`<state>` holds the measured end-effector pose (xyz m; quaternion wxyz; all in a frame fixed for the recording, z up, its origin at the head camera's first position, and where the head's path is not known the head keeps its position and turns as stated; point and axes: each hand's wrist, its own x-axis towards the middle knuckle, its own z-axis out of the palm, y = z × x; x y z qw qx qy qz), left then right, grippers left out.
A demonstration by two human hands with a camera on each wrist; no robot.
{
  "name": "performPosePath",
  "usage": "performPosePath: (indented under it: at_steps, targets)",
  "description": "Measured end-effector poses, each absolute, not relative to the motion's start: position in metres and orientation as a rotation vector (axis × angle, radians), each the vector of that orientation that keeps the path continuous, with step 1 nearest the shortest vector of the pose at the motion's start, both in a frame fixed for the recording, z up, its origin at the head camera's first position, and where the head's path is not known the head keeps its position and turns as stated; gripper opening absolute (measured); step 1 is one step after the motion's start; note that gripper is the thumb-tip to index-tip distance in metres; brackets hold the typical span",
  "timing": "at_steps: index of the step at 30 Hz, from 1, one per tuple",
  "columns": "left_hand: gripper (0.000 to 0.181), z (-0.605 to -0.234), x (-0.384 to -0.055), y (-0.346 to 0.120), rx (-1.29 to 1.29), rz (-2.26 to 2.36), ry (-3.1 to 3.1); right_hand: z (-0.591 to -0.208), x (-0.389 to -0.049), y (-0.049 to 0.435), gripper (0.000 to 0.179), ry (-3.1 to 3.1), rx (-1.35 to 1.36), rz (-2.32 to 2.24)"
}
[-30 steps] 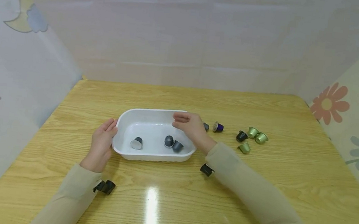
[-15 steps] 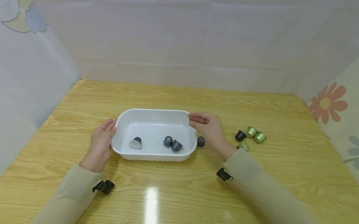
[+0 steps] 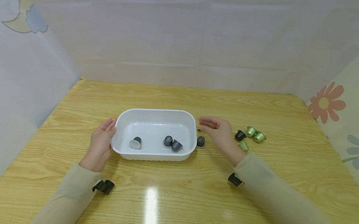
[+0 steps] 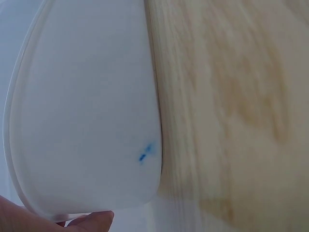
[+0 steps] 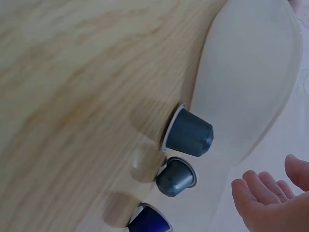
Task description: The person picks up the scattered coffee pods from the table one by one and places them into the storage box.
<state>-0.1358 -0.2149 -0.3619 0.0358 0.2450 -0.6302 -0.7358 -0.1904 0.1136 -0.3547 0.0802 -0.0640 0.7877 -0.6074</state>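
My left hand (image 3: 101, 142) grips the left end of a white dish (image 3: 147, 157); in the left wrist view its fingers (image 4: 94, 221) are at the rim. Inside lie a coffee capsule with its pale lid up front (image 3: 135, 143) and two dark grey capsules, one upright (image 3: 168, 141) and one tipped (image 3: 177, 146). My right hand (image 3: 218, 131) is raised just right of the dish, holding nothing, its fingers loosely bent. Below it on the table are a dark grey capsule (image 5: 189, 131) beside the dish, another dark one (image 5: 176, 178) and a dark blue one (image 5: 148, 221).
Farther right on the wooden table (image 3: 167, 97) sit a black capsule (image 3: 240, 135) and green ones (image 3: 259, 137), one lying nearer (image 3: 243, 146). Patterned cloth walls (image 3: 188, 35) stand behind and at both sides.
My right hand has drawn back rightward from over the dish, uncovering the dark capsule beside the dish's right end. The left hand and the dish stay in place.
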Motion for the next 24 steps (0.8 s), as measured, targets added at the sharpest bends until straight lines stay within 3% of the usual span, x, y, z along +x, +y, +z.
performPosePath:
  at_steps: [24]
  targets:
    - [0.053,-0.363,-0.136,-0.215,0.715,-2.307,-1.9,-0.382,-0.19,0.13,0.046,2.367,-0.177,-1.585]
